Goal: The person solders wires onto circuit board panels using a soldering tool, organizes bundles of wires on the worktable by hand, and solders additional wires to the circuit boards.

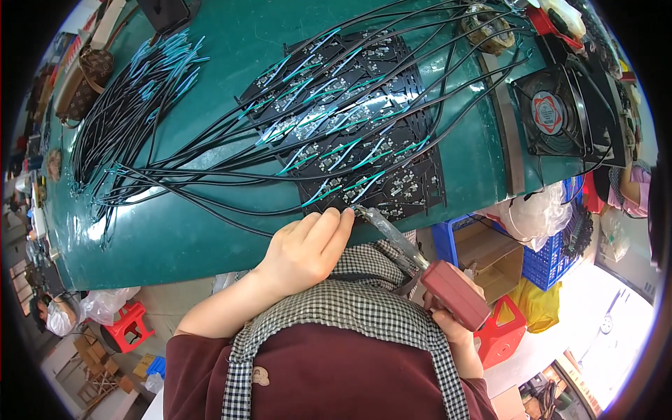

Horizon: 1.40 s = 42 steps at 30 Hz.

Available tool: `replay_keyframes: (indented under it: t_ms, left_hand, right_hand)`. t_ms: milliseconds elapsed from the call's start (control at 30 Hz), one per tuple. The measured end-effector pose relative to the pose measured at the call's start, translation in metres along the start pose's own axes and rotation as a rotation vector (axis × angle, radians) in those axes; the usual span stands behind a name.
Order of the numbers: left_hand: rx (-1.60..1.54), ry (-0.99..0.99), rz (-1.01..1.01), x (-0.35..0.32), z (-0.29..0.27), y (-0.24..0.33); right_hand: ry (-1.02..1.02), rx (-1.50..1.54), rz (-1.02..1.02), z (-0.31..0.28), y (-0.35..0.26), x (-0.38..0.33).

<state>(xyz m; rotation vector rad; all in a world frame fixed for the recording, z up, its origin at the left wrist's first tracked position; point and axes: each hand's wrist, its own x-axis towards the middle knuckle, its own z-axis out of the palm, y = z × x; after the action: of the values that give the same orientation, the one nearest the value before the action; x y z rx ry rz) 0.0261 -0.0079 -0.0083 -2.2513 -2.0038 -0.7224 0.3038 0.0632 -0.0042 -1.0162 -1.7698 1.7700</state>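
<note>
My left hand [308, 248] is closed at the near edge of the black circuit board panel [430, 189], its fingertips pinched together. A black cable [241, 225] runs from the left into this hand; its end is hidden by the fingers. In my right hand [455, 322] is a soldering gun with a dark red body [455, 294]. Its shaft [392, 234] points up and left, with the tip beside my left fingertips at the board edge. Several black cables [210, 171] with thin blue, green and white wire ends lie across the panel in slanting rows.
A bundle of black cables [119, 133] with bared coloured ends lies at the left of the green table [231, 63]. A brown patterned pouch [93, 73] is beyond it. At the right stand a black fan [549, 112] and a metal bar [509, 133]. Blue crates [542, 262] sit below.
</note>
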Motion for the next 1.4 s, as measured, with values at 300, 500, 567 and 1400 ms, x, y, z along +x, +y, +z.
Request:
replay_keyframes:
  t_ms: [300, 500, 567, 1400]
  left_hand:
    - [0.022, 0.072, -0.014, 0.002, 0.002, 0.002]
    - [-0.007, 0.103, 0.081, 0.002, 0.000, 0.003]
    - [-0.010, 0.094, 0.084, 0.001, 0.000, 0.006]
    - [-0.028, 0.015, 0.076, -0.001, 0.000, 0.006]
  right_hand:
    - [0.141, 0.455, 0.178, 0.009, -0.008, -0.007]
    - [0.143, 0.486, 0.174, 0.008, -0.002, -0.011]
    - [0.141, 0.496, 0.168, 0.007, 0.000, -0.012]
    - [0.267, 0.439, 0.181, 0.016, -0.001, -0.022]
